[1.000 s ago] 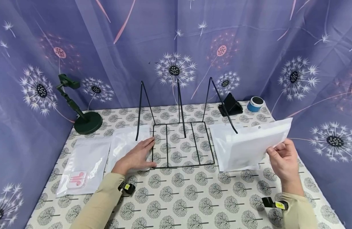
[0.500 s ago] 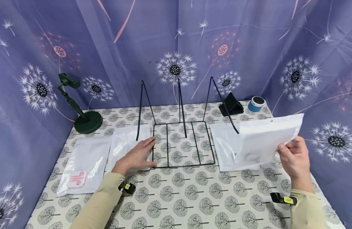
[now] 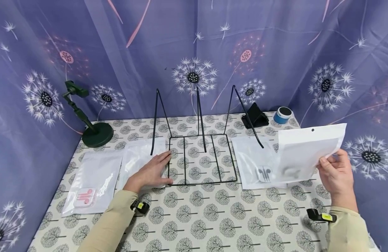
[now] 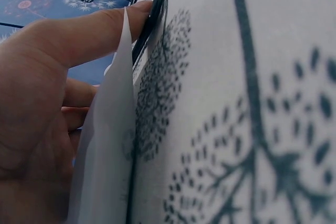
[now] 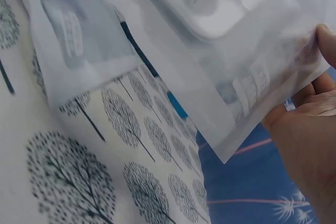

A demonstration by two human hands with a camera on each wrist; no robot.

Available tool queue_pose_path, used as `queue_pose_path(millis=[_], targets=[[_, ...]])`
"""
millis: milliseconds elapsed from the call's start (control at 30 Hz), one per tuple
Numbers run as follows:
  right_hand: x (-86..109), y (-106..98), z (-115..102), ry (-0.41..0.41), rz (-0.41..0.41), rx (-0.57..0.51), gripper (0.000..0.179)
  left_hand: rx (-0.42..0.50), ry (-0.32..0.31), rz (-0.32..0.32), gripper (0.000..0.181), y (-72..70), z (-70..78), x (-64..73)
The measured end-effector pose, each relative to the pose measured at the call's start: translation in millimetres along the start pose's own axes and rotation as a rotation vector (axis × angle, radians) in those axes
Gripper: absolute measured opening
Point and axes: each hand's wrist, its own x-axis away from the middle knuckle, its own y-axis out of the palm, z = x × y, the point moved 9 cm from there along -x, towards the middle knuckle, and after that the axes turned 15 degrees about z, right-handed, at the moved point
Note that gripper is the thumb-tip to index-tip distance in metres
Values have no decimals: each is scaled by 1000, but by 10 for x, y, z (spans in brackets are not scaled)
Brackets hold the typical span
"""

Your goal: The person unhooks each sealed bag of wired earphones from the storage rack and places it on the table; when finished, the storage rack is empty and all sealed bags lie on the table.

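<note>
In the head view my right hand (image 3: 337, 173) pinches the right edge of a white earphone pouch (image 3: 310, 147), raised above the table. The right wrist view shows an earphone case through the raised pouch's film (image 5: 210, 56). Partly behind it lies another white pouch (image 3: 249, 157) with dark earphones. My left hand (image 3: 151, 171) rests at the left side of a black wire rack (image 3: 201, 182), thumb and fingertips spread along its base frame. Beneath that hand is a white pouch (image 3: 140, 150); left of it lies one with pink earphones (image 3: 93, 178). The left wrist view shows the thumb touching the wire.
Three bent wire prongs (image 3: 154, 120) of the rack stick up and slope forward. A dark green stand (image 3: 97, 134) is at the back left. A black phone holder (image 3: 255, 117) and a small blue speaker (image 3: 282, 115) stand at the back right, before the curtain (image 3: 134, 70).
My right hand has moved right with the pouch, turning it more face-on and uncovering the dark earphones in the pouch behind. The left hand and the rack have stayed put.
</note>
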Motion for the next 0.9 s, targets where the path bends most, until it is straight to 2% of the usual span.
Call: queue_pose_path(millis=[333, 733, 900], targets=[[-3, -216, -96, 38, 42, -8, 40, 9, -6, -3, 107, 15, -2, 4], [-34, -446, -169, 90, 41, -24, 41, 4, -10, -7, 107, 2, 3, 16], [-44, -532, -161, 108, 51, 20, 42, 7, -12, -4, 107, -1, 0, 10]])
